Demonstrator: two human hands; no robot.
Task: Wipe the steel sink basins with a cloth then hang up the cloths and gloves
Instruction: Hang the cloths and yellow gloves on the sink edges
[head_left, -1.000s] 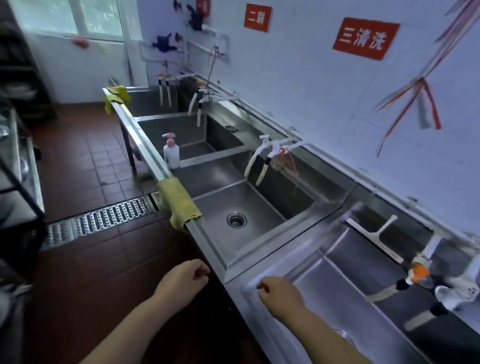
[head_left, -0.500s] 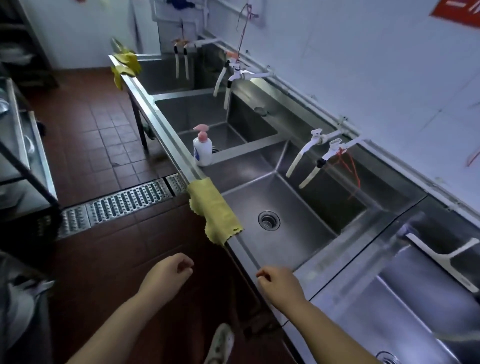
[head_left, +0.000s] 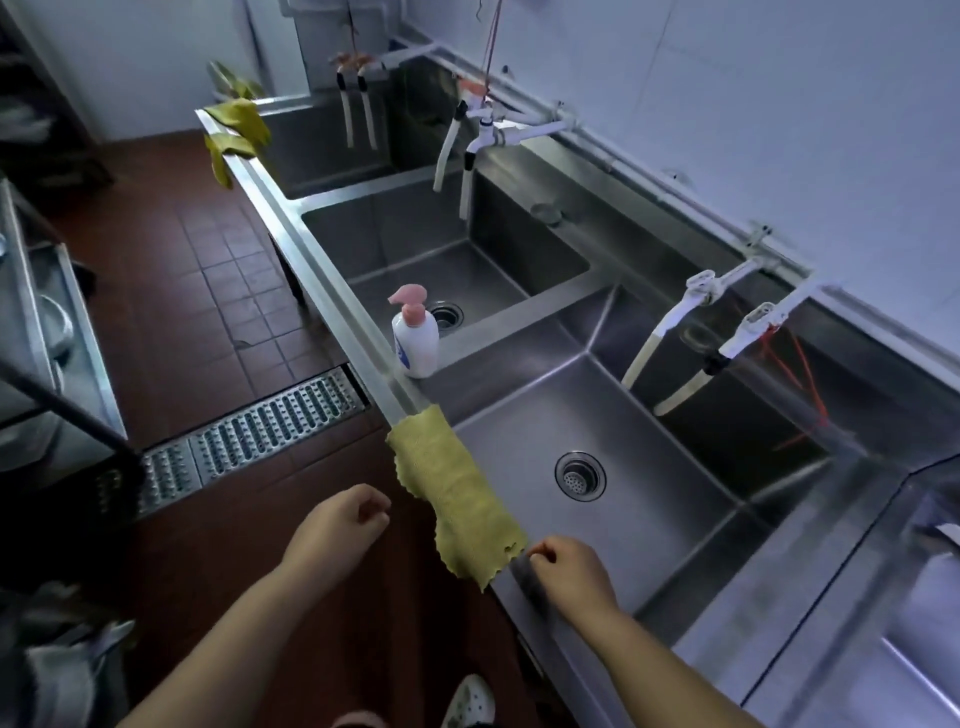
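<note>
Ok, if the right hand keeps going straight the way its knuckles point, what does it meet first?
Most likely the yellow cloth draped over the sink's front rim; the right hand sits just beside its lower corner. Depth is unclear, so it may already touch it.

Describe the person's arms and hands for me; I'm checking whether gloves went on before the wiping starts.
No gloves: the left hand and right hand are bare, as are both forearms up to the frame edge. No sleeves, watch, rings or bracelets show.
</note>
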